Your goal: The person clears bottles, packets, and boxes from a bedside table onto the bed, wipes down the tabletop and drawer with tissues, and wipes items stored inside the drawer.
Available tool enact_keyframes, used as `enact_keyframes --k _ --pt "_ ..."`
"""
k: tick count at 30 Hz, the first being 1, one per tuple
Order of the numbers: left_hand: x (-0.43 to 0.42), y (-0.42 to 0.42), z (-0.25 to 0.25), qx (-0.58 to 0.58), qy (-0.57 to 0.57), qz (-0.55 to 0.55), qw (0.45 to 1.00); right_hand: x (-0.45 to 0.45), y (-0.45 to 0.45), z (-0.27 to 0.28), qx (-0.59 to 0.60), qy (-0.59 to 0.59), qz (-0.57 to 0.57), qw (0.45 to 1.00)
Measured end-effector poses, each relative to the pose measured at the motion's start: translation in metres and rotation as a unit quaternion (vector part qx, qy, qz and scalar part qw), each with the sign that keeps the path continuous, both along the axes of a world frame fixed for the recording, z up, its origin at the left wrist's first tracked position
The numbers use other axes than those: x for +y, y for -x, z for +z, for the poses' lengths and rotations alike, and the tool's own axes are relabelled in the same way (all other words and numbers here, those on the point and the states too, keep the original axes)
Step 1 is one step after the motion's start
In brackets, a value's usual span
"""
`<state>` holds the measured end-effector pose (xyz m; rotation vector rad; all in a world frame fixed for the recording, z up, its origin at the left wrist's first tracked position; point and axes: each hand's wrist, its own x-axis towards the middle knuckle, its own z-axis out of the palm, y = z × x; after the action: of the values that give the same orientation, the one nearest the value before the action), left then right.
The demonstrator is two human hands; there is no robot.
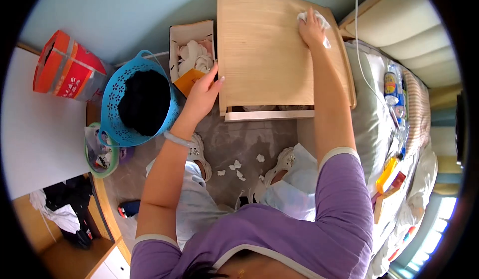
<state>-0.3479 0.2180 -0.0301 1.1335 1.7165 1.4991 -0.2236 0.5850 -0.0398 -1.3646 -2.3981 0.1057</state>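
Note:
A white tissue or cloth [323, 25] is pressed against the wooden top of a nightstand [264, 49] under my right hand [312, 31], near the back right corner. My left hand [202, 97] touches the nightstand's left edge, with its fingers and thumb stretched apart and nothing in them. Beside that hand stands a cardboard box [173, 54] with an orange flap, holding crumpled white tissues [194, 58]. At the nightstand's front, a drawer [269, 115] is pulled out slightly; its contents are mostly hidden under the top.
A blue basket [111, 99] with dark cloth stands left, beside a red container [65, 69] and a green-rimmed bin [102, 173]. White scraps [237, 165] lie on the grey floor between my shoes. A bed [369, 109] with bottles is at right; a white cable [357, 34] hangs there.

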Motion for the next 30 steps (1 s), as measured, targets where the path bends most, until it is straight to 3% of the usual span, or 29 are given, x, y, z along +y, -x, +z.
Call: enact_keyframes --k 1,3,5,8,11,12,14,20,23,27,30 --pt "-0.001 0.002 -0.001 0.002 0.007 -0.002 1.0 -0.003 0.016 -0.007 0.023 0.011 0.019 1.0" --pt "-0.001 0.003 0.0 0.005 0.019 -0.007 1.0 -0.04 0.056 -0.017 0.047 -0.117 0.179 0.976" --pt "-0.001 0.005 -0.006 0.05 0.02 0.007 0.999 -0.122 0.079 0.013 0.037 0.018 0.245 0.969" --pt "0.002 0.007 -0.026 0.063 -0.021 0.025 0.997 -0.196 0.05 0.021 0.105 0.029 0.385 0.916" --pt "-0.002 0.006 -0.01 0.085 0.016 0.02 0.996 -0.245 -0.017 0.028 0.1 0.025 0.471 0.876" --pt "-0.004 0.003 -0.001 0.092 0.048 0.014 0.994 -0.259 -0.038 0.039 0.073 0.122 0.468 0.872" --pt "-0.004 -0.002 0.002 0.061 0.03 0.011 0.998 -0.257 -0.049 0.04 0.068 0.145 0.464 0.871" --pt "-0.003 -0.003 0.002 0.072 0.017 0.024 0.997 -0.195 0.028 0.028 0.11 0.087 0.365 0.92" --pt "-0.001 0.003 -0.013 0.075 0.031 0.029 0.996 -0.185 0.017 0.017 0.115 -0.028 0.364 0.924" --pt "-0.001 0.002 -0.009 0.093 0.044 0.037 0.994 -0.17 0.002 0.026 0.157 0.099 0.234 0.954" --pt "0.0 0.002 -0.013 0.098 0.053 0.029 0.993 -0.187 0.024 0.016 0.175 0.019 0.268 0.947"
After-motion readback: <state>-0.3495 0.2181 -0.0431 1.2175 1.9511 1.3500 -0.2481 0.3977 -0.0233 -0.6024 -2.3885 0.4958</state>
